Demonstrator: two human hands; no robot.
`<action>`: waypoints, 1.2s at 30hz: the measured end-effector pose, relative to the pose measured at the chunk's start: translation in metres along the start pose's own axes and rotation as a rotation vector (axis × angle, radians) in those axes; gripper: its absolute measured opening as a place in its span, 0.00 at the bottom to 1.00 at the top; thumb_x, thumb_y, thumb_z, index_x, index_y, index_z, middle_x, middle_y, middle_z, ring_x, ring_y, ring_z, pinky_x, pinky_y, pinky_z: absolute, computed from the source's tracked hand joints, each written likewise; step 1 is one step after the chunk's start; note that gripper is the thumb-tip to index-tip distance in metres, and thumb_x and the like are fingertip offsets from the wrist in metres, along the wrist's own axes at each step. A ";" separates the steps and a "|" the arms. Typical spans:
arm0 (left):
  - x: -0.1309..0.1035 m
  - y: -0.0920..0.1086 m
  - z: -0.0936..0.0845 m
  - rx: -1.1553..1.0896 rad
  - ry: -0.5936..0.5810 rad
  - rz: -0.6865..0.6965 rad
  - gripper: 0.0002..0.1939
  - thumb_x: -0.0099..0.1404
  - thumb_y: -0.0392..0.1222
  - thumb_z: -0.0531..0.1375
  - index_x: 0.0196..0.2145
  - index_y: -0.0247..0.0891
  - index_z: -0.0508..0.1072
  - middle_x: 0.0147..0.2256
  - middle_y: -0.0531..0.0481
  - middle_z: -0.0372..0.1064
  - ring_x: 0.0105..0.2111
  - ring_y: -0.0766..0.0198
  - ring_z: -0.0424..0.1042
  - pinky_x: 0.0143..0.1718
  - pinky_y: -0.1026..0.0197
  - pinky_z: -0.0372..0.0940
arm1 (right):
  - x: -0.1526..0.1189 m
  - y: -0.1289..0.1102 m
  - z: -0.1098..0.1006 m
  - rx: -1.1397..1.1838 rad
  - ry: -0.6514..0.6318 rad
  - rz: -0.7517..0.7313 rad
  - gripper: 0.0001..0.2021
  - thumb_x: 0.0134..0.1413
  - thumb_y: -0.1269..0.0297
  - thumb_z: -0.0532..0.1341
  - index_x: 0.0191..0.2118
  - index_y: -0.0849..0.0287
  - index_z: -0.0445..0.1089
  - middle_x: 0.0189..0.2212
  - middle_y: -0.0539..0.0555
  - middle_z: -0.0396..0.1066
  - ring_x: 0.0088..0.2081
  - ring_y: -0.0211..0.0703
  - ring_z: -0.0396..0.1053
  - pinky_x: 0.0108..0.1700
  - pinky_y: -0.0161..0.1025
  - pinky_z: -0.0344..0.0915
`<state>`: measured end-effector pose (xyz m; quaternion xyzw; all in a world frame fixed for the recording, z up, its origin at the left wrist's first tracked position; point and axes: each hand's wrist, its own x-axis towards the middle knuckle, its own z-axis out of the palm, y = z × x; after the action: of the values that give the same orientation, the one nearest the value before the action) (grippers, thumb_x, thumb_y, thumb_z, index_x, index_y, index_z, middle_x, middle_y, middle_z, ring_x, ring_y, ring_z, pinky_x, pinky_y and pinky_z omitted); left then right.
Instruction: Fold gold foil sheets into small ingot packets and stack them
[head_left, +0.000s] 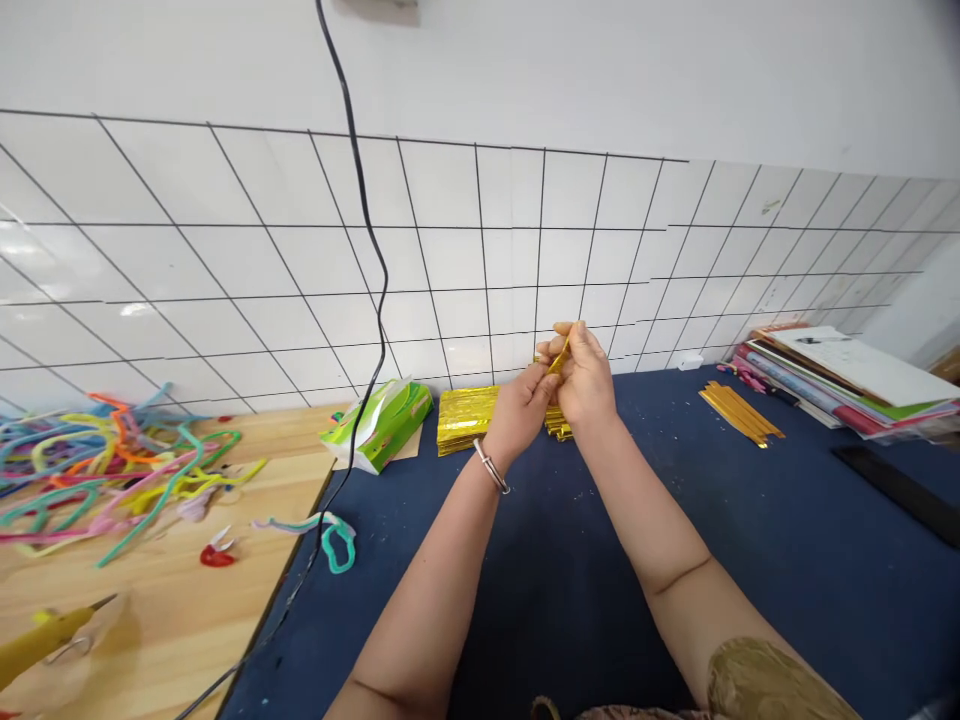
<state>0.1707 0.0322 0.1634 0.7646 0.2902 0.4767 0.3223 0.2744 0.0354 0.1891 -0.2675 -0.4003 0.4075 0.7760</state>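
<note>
Facing the tiled wall point(442, 260), I have the dark blue tabletop point(795, 600) stretching from center to the lower right; its left edge meets the wooden tabletop point(247, 620) at lower left, where the black cable point(367, 215) trails down. My forearms slant up from the bottom of the frame and converge just right of center, wrists near each other. My left hand point(521, 412) and right hand point(586, 382) are both pinching a thin gold strip point(559, 357), in front of the wall. Its long axis runs obliquely, lower left to upper right, top end at my right fingertips.
</note>
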 end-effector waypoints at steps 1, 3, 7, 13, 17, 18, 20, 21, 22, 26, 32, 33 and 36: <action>0.000 -0.002 -0.002 -0.022 -0.050 -0.003 0.13 0.68 0.45 0.50 0.29 0.37 0.65 0.23 0.55 0.62 0.24 0.70 0.61 0.27 0.67 0.56 | 0.001 0.001 -0.002 0.003 0.023 0.001 0.16 0.56 0.47 0.57 0.37 0.55 0.67 0.23 0.46 0.67 0.31 0.36 0.70 0.34 0.35 0.66; 0.001 -0.008 -0.004 -0.047 -0.128 -0.026 0.13 0.69 0.44 0.49 0.30 0.38 0.65 0.22 0.55 0.62 0.23 0.70 0.62 0.26 0.67 0.57 | 0.003 0.002 -0.006 0.007 0.059 -0.008 0.15 0.56 0.48 0.57 0.38 0.55 0.68 0.25 0.47 0.70 0.33 0.37 0.72 0.34 0.35 0.66; 0.004 -0.022 -0.005 0.027 -0.113 -0.113 0.16 0.68 0.47 0.49 0.27 0.38 0.66 0.19 0.56 0.62 0.20 0.69 0.62 0.26 0.67 0.56 | 0.005 0.005 -0.010 0.029 0.061 -0.023 0.15 0.56 0.49 0.58 0.37 0.56 0.68 0.26 0.48 0.72 0.35 0.38 0.73 0.36 0.35 0.66; 0.005 -0.033 0.001 0.161 0.114 -0.026 0.15 0.68 0.44 0.50 0.26 0.38 0.67 0.23 0.55 0.65 0.23 0.69 0.63 0.28 0.66 0.54 | 0.003 0.010 -0.005 -0.015 0.026 0.023 0.16 0.57 0.47 0.56 0.41 0.54 0.68 0.32 0.49 0.75 0.37 0.38 0.74 0.40 0.38 0.68; 0.003 -0.030 0.007 0.133 0.219 -0.002 0.14 0.69 0.46 0.50 0.34 0.38 0.71 0.28 0.52 0.70 0.26 0.67 0.66 0.29 0.65 0.55 | -0.006 0.011 0.001 -0.062 -0.099 0.058 0.16 0.55 0.49 0.59 0.42 0.55 0.68 0.35 0.52 0.76 0.38 0.40 0.74 0.43 0.41 0.69; 0.002 -0.028 0.010 0.127 0.234 -0.002 0.14 0.69 0.46 0.49 0.35 0.38 0.72 0.30 0.51 0.71 0.27 0.66 0.67 0.29 0.65 0.56 | -0.008 0.011 0.002 -0.074 -0.108 0.062 0.16 0.54 0.50 0.59 0.41 0.56 0.68 0.34 0.51 0.76 0.37 0.40 0.74 0.43 0.41 0.69; -0.001 -0.023 0.015 0.117 0.251 0.002 0.15 0.69 0.47 0.49 0.39 0.38 0.73 0.32 0.49 0.72 0.29 0.64 0.68 0.30 0.64 0.57 | -0.012 0.011 0.003 -0.087 -0.089 0.047 0.14 0.54 0.51 0.60 0.39 0.56 0.68 0.29 0.49 0.74 0.34 0.40 0.74 0.42 0.40 0.69; -0.003 -0.019 0.019 0.110 0.263 0.011 0.16 0.69 0.47 0.49 0.42 0.38 0.72 0.33 0.48 0.73 0.31 0.63 0.69 0.31 0.64 0.59 | -0.014 0.010 0.004 -0.085 -0.072 0.033 0.13 0.54 0.51 0.60 0.38 0.56 0.68 0.26 0.48 0.73 0.33 0.39 0.74 0.41 0.40 0.69; -0.005 -0.015 0.022 0.101 0.276 0.027 0.16 0.70 0.47 0.49 0.45 0.39 0.71 0.36 0.47 0.73 0.33 0.62 0.70 0.33 0.63 0.60 | -0.015 0.009 0.005 -0.078 -0.060 0.019 0.13 0.55 0.52 0.59 0.37 0.56 0.68 0.24 0.46 0.71 0.32 0.39 0.73 0.41 0.40 0.69; -0.012 0.003 0.029 0.083 0.308 0.058 0.18 0.70 0.48 0.48 0.51 0.40 0.68 0.40 0.46 0.73 0.37 0.60 0.71 0.38 0.60 0.62 | -0.021 -0.004 0.008 -0.038 -0.063 -0.006 0.11 0.56 0.54 0.58 0.37 0.56 0.68 0.21 0.44 0.67 0.30 0.37 0.73 0.41 0.40 0.69; -0.015 0.025 0.026 -0.075 0.149 0.117 0.16 0.71 0.46 0.46 0.50 0.40 0.67 0.35 0.49 0.70 0.32 0.65 0.68 0.34 0.64 0.62 | -0.025 -0.029 0.008 -0.031 -0.067 -0.005 0.11 0.57 0.54 0.57 0.39 0.55 0.68 0.22 0.45 0.67 0.30 0.36 0.73 0.37 0.36 0.69; -0.015 0.027 0.025 -0.091 0.143 0.112 0.16 0.71 0.46 0.46 0.48 0.40 0.68 0.32 0.50 0.69 0.29 0.67 0.67 0.31 0.65 0.62 | -0.025 -0.031 0.008 -0.032 -0.063 0.004 0.12 0.57 0.53 0.57 0.40 0.55 0.68 0.23 0.45 0.68 0.31 0.36 0.73 0.35 0.35 0.69; -0.015 0.028 0.021 -0.043 0.188 0.105 0.13 0.70 0.45 0.48 0.41 0.39 0.71 0.25 0.54 0.65 0.23 0.69 0.63 0.26 0.66 0.59 | -0.025 -0.036 0.008 -0.036 -0.071 0.042 0.13 0.56 0.51 0.58 0.41 0.54 0.68 0.24 0.46 0.70 0.33 0.38 0.74 0.33 0.34 0.69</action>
<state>0.1877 -0.0008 0.1696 0.7235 0.2683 0.5687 0.2847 0.2740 -0.0037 0.2102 -0.2751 -0.4290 0.4256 0.7477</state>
